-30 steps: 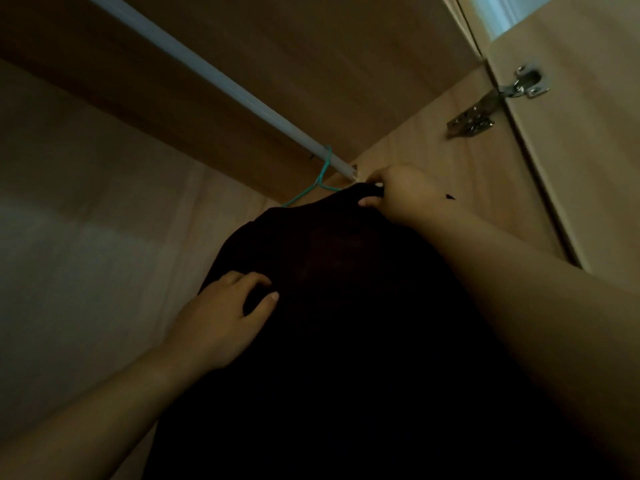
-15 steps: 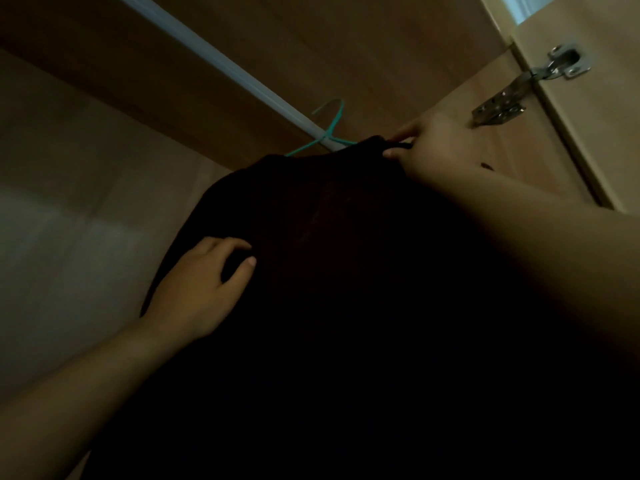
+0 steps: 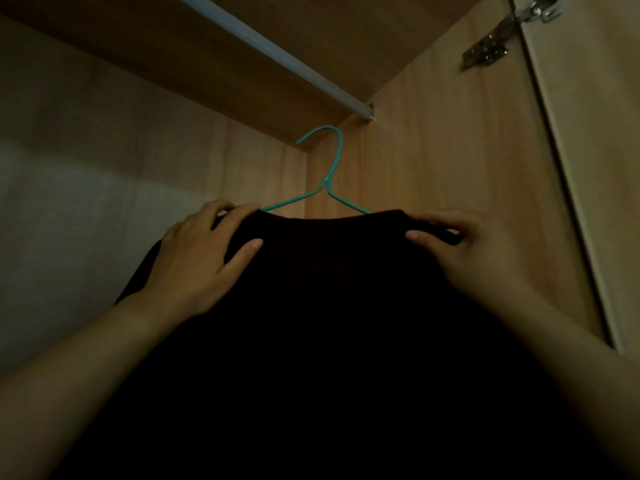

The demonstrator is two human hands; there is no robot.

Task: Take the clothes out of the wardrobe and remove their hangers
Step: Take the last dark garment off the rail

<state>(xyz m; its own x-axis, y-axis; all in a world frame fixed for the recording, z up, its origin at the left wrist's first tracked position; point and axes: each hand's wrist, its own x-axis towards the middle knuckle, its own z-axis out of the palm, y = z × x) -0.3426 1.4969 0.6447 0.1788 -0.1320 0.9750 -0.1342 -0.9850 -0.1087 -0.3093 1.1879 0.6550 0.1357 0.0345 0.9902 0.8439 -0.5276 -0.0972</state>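
Here, inside the light brown wooden wardrobe (image 3: 450, 150), a person holds up a dark cloth garment (image 3: 329, 323) by its top edge. The left hand (image 3: 197, 258) grips the left shoulder of the garment, with its fingers curled over the top and its thumb pressed on the near side. The right hand (image 3: 485, 251) pinches the right shoulder the same way, thumb in front and fingers behind. Holding both shoulders keeps the cloth spread out and stops it from sliding off. The thin green wire hanger (image 3: 329, 178) is inside the garment, and only its neck and hook stick out at the top, between the two hands. The hook hangs on nothing. It sits below the white metal rail (image 3: 277, 53), a little apart from it, so the garment looks free to come out of the wardrobe. The hanger is not out of the garment yet, and that looks like the next job. A silver metal hinge (image 3: 491, 50) shows far up on the right, beside the open door.
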